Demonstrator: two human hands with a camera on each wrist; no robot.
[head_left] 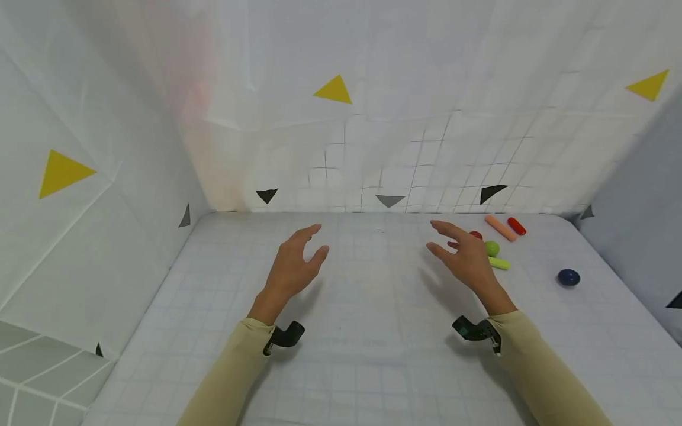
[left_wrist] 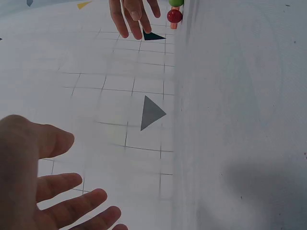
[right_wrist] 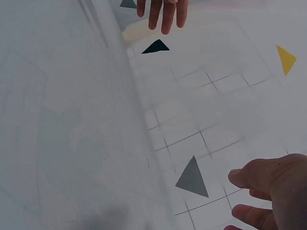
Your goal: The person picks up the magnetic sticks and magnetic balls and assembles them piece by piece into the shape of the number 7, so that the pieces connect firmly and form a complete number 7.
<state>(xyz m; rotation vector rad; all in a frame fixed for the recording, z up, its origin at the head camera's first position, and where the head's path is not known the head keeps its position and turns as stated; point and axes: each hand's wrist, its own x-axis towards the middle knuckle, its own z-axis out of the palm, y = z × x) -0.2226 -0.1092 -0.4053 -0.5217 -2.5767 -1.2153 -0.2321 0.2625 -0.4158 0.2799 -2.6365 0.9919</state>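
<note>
My left hand (head_left: 292,264) is held over the left-middle of the white table (head_left: 362,331), fingers loosely bent and thumb apart, with nothing in it. Mirroring it, my right hand (head_left: 466,257) hovers at the right, also holding nothing. Just beyond the right hand, and partly covered by it in the head view, lie a red ball (head_left: 476,235), a green ball (head_left: 492,248) and a yellow-green stick (head_left: 499,263). Farther back are a peach-coloured stick (head_left: 501,228) and a short red rod (head_left: 517,226). A dark blue rounded piece (head_left: 568,277) sits apart, nearer the right edge.
Behind the table rises a white sheet wall (head_left: 394,142) with grid lines and yellow, black and grey triangles. White side walls stand at the left (head_left: 106,248) and right (head_left: 639,213). Each wrist carries a small dark camera, the left one (head_left: 288,335) and the right one (head_left: 471,329).
</note>
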